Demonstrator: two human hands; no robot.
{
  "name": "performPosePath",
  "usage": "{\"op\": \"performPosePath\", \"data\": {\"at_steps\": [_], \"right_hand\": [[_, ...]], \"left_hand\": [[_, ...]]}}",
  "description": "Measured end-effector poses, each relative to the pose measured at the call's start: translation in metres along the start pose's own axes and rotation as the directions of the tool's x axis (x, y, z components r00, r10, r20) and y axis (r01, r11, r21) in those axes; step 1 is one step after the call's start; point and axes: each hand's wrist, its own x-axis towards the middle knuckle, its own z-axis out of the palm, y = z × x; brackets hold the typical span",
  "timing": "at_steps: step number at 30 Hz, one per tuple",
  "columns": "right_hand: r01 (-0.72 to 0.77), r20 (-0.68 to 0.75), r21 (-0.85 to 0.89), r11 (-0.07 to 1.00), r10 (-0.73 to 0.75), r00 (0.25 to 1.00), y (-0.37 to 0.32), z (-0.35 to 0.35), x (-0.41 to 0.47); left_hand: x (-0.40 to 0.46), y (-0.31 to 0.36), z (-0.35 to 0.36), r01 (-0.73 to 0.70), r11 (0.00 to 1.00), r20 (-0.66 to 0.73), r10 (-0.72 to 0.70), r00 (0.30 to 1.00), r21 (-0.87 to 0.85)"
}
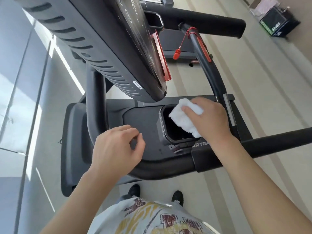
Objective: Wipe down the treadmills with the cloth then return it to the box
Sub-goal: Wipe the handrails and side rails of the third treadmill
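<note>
A black treadmill (143, 122) fills the middle of the head view, its console panel tilted overhead at upper left. My right hand (209, 119) holds a folded white cloth (182, 119) and presses it over the rim of the console's dark cup-holder recess (173, 130). My left hand (118, 146) hovers over the flat console tray to the left of the recess, fingers loosely curled, holding nothing. The box is not in view.
A black handrail (270, 144) runs right from the console. A red safety clip (177, 55) hangs on a cord from the far curved handlebar. A dark plyo box (278, 24) stands on the floor at upper right. My shoes (177, 197) stand below the console.
</note>
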Motion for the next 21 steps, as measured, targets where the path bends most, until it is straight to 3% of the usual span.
{"op": "performPosePath", "data": {"at_steps": [2,5,13,15,18,21], "right_hand": [[-0.011,0.003,-0.070,0.998,0.012,1.000,0.002,0.002,-0.020],[-0.010,-0.013,0.032,0.999,0.010,1.000,0.004,0.003,-0.048],[0.263,-0.097,0.020,0.965,-0.260,0.961,-0.046,0.028,-0.049],[0.262,-0.075,0.065,0.963,-0.257,0.964,-0.047,0.032,-0.044],[0.260,-0.009,-0.002,0.966,-0.260,0.966,-0.035,0.025,-0.047],[0.163,0.024,-0.040,0.986,-0.162,0.986,-0.006,0.007,-0.051]], "left_hand": [[0.000,0.001,0.000,-0.005,1.000,-0.003,0.005,1.000,0.006],[0.001,0.002,0.000,-0.007,1.000,0.000,0.007,1.000,0.021],[0.002,0.005,-0.001,0.019,1.000,0.006,-0.019,1.000,0.021],[0.002,0.006,-0.001,0.023,0.999,0.009,-0.023,1.000,0.024],[0.000,0.006,-0.001,0.014,0.999,0.019,-0.015,1.000,0.043],[-0.001,0.007,-0.001,0.007,0.998,0.018,-0.008,1.000,0.059]]}}
